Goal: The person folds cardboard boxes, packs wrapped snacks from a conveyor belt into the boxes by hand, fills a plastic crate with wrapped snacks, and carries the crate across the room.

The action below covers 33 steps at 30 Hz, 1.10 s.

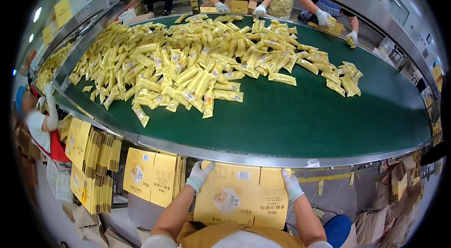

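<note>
A flattened yellow cardboard box (270, 197) with printed characters, a barcode and a round picture is held in front of my body. My left hand (200, 176), in a white glove, grips its left edge near the top corner. On the opposite edge, my right hand (292, 186), also gloved, holds the upper right side. The fingers of both hands are partly hidden by the cardboard. Just left of my left hand stands a stack of the same flat boxes (152, 176). Beyond the held box runs the metal edge (263, 159) of a green conveyor belt (263, 121).
A large heap of yellow wrapped snack packets (188, 65) lies on the belt. More flat boxes (94, 168) are stacked at the left. Co-workers with gloved hands (324, 18) stand across the belt, another person (44, 121) at left. Brown paper (376, 220) and a blue stool (337, 230) sit at right.
</note>
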Each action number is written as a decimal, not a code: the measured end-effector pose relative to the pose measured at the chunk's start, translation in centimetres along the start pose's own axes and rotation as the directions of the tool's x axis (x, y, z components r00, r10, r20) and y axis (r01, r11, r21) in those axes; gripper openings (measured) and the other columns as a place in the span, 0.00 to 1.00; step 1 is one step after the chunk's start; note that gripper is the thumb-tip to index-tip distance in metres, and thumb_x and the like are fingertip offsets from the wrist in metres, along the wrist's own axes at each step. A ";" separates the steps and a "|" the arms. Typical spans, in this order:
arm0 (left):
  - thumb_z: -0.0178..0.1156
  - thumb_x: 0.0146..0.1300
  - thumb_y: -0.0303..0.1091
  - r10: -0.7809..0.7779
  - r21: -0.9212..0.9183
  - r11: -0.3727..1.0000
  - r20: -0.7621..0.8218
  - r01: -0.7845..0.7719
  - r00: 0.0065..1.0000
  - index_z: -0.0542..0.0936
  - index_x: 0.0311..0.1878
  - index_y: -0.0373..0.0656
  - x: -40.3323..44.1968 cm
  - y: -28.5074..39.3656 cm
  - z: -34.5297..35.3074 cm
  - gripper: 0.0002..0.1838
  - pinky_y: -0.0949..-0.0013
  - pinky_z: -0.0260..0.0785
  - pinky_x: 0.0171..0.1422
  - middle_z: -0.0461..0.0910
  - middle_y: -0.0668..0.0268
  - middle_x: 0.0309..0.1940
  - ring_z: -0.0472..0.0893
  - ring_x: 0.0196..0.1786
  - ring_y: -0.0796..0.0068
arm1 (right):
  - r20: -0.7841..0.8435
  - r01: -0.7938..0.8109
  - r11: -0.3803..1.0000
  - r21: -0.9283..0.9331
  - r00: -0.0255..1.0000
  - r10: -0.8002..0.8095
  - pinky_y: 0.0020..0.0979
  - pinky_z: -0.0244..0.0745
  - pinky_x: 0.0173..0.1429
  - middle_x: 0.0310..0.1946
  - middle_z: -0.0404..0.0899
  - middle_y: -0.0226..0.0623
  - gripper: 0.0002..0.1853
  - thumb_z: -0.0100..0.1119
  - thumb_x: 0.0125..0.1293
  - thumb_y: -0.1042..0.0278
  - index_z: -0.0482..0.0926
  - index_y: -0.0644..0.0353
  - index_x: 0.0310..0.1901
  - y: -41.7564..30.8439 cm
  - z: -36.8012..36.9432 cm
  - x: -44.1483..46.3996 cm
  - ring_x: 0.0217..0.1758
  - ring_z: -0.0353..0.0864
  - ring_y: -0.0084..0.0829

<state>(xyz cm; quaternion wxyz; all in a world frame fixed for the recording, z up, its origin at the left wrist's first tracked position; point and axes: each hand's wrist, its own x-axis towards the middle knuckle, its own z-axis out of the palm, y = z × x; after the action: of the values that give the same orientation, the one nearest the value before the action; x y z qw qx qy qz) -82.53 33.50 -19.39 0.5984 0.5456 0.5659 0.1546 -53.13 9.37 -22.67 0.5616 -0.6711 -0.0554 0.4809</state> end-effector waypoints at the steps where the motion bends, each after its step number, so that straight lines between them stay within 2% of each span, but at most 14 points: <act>1: 0.72 0.59 0.55 0.017 0.019 1.000 -0.016 -0.017 1.000 0.73 0.61 0.25 0.2 -0.4 -0.1 0.42 0.67 0.73 0.59 0.82 0.52 0.52 0.81 0.53 0.67 | 0.003 -0.010 1.000 -0.009 1.000 0.010 0.31 0.71 0.62 0.55 0.80 0.40 0.31 0.59 0.73 0.49 0.72 0.69 0.64 -1.0 0.5 -0.7 0.56 0.77 0.29; 4: 0.72 0.59 0.54 0.077 0.110 0.992 -0.089 -0.067 0.993 0.75 0.58 0.25 0.9 -1.1 -0.9 0.39 0.67 0.75 0.56 0.84 0.53 0.49 0.83 0.51 0.68 | 0.009 0.072 0.997 -0.021 0.997 -0.072 0.31 0.72 0.61 0.55 0.80 0.40 0.31 0.59 0.73 0.50 0.72 0.71 0.64 -2.4 1.7 -1.9 0.55 0.78 0.29; 7: 0.72 0.59 0.53 0.010 -0.001 1.000 -0.002 -0.010 1.000 0.76 0.59 0.27 0.6 0.0 -3.1 0.38 0.67 0.76 0.53 0.85 0.53 0.47 0.84 0.48 0.68 | 0.048 0.141 0.990 -0.002 0.989 -0.140 0.32 0.73 0.60 0.55 0.80 0.39 0.31 0.58 0.74 0.48 0.72 0.69 0.64 -1.5 3.0 -1.5 0.54 0.79 0.29; 8: 0.73 0.59 0.52 0.006 -0.160 0.987 0.013 -0.004 1.000 0.77 0.59 0.28 0.9 -0.5 -3.5 0.37 0.67 0.76 0.51 0.85 0.54 0.45 0.84 0.45 0.69 | 0.007 0.197 0.979 -0.054 0.980 -0.197 0.32 0.73 0.59 0.53 0.81 0.39 0.30 0.58 0.74 0.48 0.73 0.69 0.62 -0.8 3.5 -0.8 0.53 0.79 0.28; 11: 0.73 0.58 0.51 0.051 -0.071 0.996 -0.095 -0.057 0.994 0.77 0.58 0.28 0.6 -0.4 -3.4 0.36 0.67 0.76 0.51 0.85 0.54 0.46 0.84 0.46 0.68 | 0.025 0.203 0.974 -0.096 0.979 -0.201 0.32 0.74 0.57 0.51 0.82 0.38 0.29 0.58 0.74 0.48 0.75 0.69 0.60 -0.1 3.2 -0.1 0.51 0.79 0.28; 16: 0.72 0.58 0.56 0.087 0.074 0.994 -0.097 -0.080 0.992 0.77 0.59 0.29 0.8 -1.0 -2.6 0.39 0.65 0.74 0.53 0.84 0.52 0.50 0.83 0.49 0.65 | 0.034 0.235 0.964 -0.122 0.972 -0.233 0.32 0.73 0.57 0.50 0.82 0.40 0.30 0.59 0.72 0.46 0.77 0.71 0.58 0.2 2.0 0.2 0.51 0.79 0.28; 19: 0.71 0.58 0.58 0.057 0.008 0.998 -0.055 -0.056 0.997 0.77 0.58 0.29 0.0 -0.3 -2.4 0.39 0.61 0.75 0.55 0.84 0.51 0.49 0.84 0.50 0.62 | 0.001 0.252 0.959 -0.128 0.967 -0.254 0.32 0.74 0.57 0.50 0.83 0.41 0.30 0.60 0.71 0.47 0.76 0.71 0.58 0.8 2.0 0.5 0.51 0.80 0.29; 22: 0.71 0.57 0.57 0.278 0.446 0.889 -0.352 -0.101 0.894 0.78 0.57 0.30 -2.8 1.0 -1.0 0.38 0.58 0.74 0.58 0.83 0.49 0.49 0.83 0.51 0.57 | -0.051 0.190 0.971 -0.146 0.979 -0.200 0.32 0.75 0.56 0.50 0.83 0.42 0.32 0.63 0.70 0.46 0.77 0.72 0.58 0.8 2.3 -0.3 0.50 0.81 0.30; 23: 0.71 0.56 0.56 0.589 0.645 0.697 -0.265 -0.314 0.763 0.78 0.58 0.33 -5.2 2.6 -1.0 0.37 0.58 0.73 0.59 0.82 0.49 0.50 0.82 0.52 0.55 | -0.042 0.140 0.977 -0.161 0.988 -0.148 0.33 0.75 0.56 0.50 0.83 0.42 0.32 0.64 0.69 0.46 0.77 0.72 0.58 0.6 2.3 -1.0 0.50 0.81 0.30; 25: 0.72 0.54 0.54 0.696 0.666 0.440 0.170 -0.602 0.697 0.78 0.59 0.39 -10.2 4.4 -0.1 0.35 0.58 0.72 0.60 0.80 0.50 0.52 0.79 0.55 0.51 | -0.033 0.028 0.981 -0.193 0.999 -0.035 0.33 0.76 0.55 0.50 0.83 0.43 0.32 0.66 0.67 0.47 0.78 0.73 0.57 0.8 2.1 -2.8 0.50 0.82 0.31; 27: 0.71 0.54 0.47 0.410 0.347 0.542 0.686 -0.765 0.602 0.78 0.60 0.44 -15.1 3.0 1.5 0.31 0.58 0.71 0.61 0.79 0.52 0.52 0.78 0.56 0.52 | -0.019 0.039 0.993 -0.111 0.999 -0.041 0.34 0.76 0.54 0.50 0.83 0.44 0.33 0.68 0.66 0.47 0.78 0.73 0.57 2.2 1.8 -2.4 0.49 0.82 0.31; 28: 0.69 0.57 0.41 0.297 0.178 0.589 0.859 -0.788 0.417 0.78 0.60 0.47 -17.1 1.8 2.1 0.27 0.57 0.70 0.63 0.79 0.52 0.51 0.78 0.56 0.53 | -0.012 0.050 0.996 -0.070 0.999 -0.051 0.34 0.76 0.54 0.50 0.83 0.44 0.33 0.69 0.65 0.47 0.78 0.73 0.57 2.6 1.7 -2.2 0.49 0.82 0.31; 30: 0.61 0.64 0.38 0.208 -0.004 0.621 0.965 -0.784 0.159 0.78 0.60 0.51 -16.6 -5.1 3.7 0.20 0.59 0.70 0.62 0.79 0.56 0.48 0.78 0.56 0.54 | -0.037 0.071 0.995 -0.073 0.997 -0.074 0.34 0.77 0.53 0.49 0.84 0.44 0.32 0.69 0.65 0.48 0.78 0.73 0.56 2.4 1.8 -2.4 0.48 0.82 0.31; 33: 0.53 0.69 0.35 0.056 0.164 0.363 0.979 -0.917 0.197 0.79 0.56 0.52 -18.5 -3.3 2.9 0.14 0.55 0.73 0.58 0.80 0.58 0.53 0.80 0.54 0.56 | -0.038 0.068 0.997 -0.046 0.997 -0.070 0.34 0.78 0.51 0.49 0.84 0.43 0.33 0.70 0.64 0.49 0.79 0.73 0.56 1.7 2.4 -3.1 0.46 0.83 0.31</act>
<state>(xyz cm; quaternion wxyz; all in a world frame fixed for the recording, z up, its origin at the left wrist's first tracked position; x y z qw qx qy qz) -87.23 16.07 -13.39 0.3889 0.8975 -0.0781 -0.1927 -57.22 8.53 -22.00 0.5636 -0.6907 -0.0781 0.4464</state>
